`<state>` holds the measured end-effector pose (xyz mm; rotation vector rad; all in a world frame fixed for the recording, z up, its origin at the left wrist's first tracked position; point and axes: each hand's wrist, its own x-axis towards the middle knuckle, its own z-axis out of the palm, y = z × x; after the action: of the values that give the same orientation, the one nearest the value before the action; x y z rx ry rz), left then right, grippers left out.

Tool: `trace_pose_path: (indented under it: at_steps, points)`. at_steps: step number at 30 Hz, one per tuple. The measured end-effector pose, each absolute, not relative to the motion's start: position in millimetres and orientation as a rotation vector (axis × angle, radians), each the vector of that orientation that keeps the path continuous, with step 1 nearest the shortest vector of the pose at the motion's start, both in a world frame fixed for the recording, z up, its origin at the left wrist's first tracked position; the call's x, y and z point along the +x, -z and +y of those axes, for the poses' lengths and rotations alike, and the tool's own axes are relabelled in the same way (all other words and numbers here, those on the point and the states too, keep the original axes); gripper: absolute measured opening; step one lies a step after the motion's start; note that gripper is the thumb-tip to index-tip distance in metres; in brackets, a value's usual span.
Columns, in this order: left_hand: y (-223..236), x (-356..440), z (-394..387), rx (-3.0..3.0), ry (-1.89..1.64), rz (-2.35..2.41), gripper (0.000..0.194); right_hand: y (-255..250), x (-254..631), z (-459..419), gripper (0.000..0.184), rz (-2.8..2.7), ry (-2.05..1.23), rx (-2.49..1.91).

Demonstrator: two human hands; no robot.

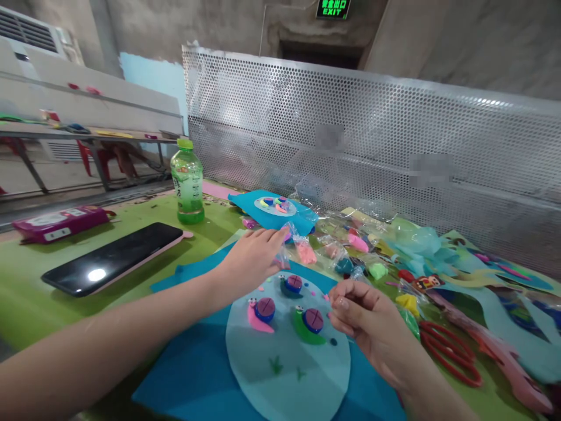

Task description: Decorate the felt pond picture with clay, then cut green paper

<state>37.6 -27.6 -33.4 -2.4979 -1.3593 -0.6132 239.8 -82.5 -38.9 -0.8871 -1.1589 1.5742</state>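
My left hand [252, 260] reaches over the top of a pale blue oval card [302, 374], its fingers closed on a small clear plastic bag [283, 257]. Next to that bag lies a bag of coral-pink clay [305, 251]. Beside the card's right edge, my right hand [368, 321] is pinched; whatever is between the fingertips is too small to make out. Three clay snails with purple-and-blue shells sit on the card: a pink snail [258, 324], a green snail [309, 336] and a dark-bodied snail [293, 286]. Blue sheets [184, 374] lie beneath the card.
A green drink bottle [188, 187], a phone [114, 257] and a purple box [63, 224] stand or lie left. Behind is a similar snail picture [249, 204]. Bagged clay [377, 270], red-handled scissors [451, 354] and paper scraps [416, 245] spread right. A perforated metal panel [284, 117] rises behind.
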Motion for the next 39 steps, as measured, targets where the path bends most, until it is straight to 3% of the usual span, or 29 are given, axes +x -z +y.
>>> trace_pose_path:
  at_steps: [4, 14, 26, 34, 39]
  points:
    - [30.7, 36.9, -29.5, -2.536, 0.635, -1.268, 0.059, 40.8, 241.2, -80.8, 0.023, -1.255, -1.471, -0.893]
    - [37.9, 47.3, -57.9, -2.676, 0.861, -0.761, 0.062, 39.6, 236.9, -91.1, 0.006, -1.765, -0.593, -1.101]
    - [37.4, 51.0, -66.2, -2.727, 0.827, -0.738, 0.065, 51.9, 226.1, -87.8, 0.008, -1.948, -0.309, -0.991]
    - [34.5, 50.6, -68.3, -2.569, 0.906, -0.646, 0.042, 50.0, 230.1, -91.8, 0.007, -2.061, -0.275, -0.935]
    - [32.8, 52.8, -71.3, -2.491, 0.937, -0.603, 0.041, 50.1, 232.2, -93.7, 0.009, -2.128, -0.235, -0.864]
